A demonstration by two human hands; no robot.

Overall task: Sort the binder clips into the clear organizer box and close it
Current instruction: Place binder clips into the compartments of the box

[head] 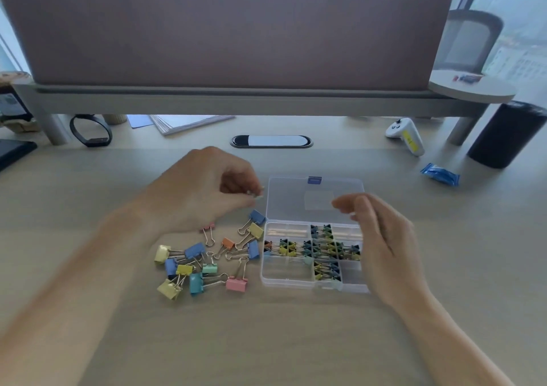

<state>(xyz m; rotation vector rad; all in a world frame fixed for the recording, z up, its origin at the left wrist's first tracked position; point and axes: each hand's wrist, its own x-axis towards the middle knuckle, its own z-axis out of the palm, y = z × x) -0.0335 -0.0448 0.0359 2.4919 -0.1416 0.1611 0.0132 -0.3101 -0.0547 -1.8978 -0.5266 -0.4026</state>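
Note:
The clear organizer box point(285, 273) lies open on the desk, its lid point(293, 199) flat behind it with a blue latch point(314, 180). Several compartments hold small binder clips point(322, 248). Left of the box, several larger pastel clips point(204, 262) lie loose in a pile. My left hand point(201, 190) hovers above the pile's far end, fingers curled, pinching a small clip point(257, 194) near the lid's left edge. My right hand point(381, 240) hangs over the box's right side, fingers loosely bent, holding nothing I can see.
A raised shelf with a padded panel point(225, 30) spans the back. Beneath it lie a black wristband point(90, 132), papers point(189, 122) and a white controller point(407, 135). A black cylinder point(506, 134) and a blue packet point(440, 173) sit at right.

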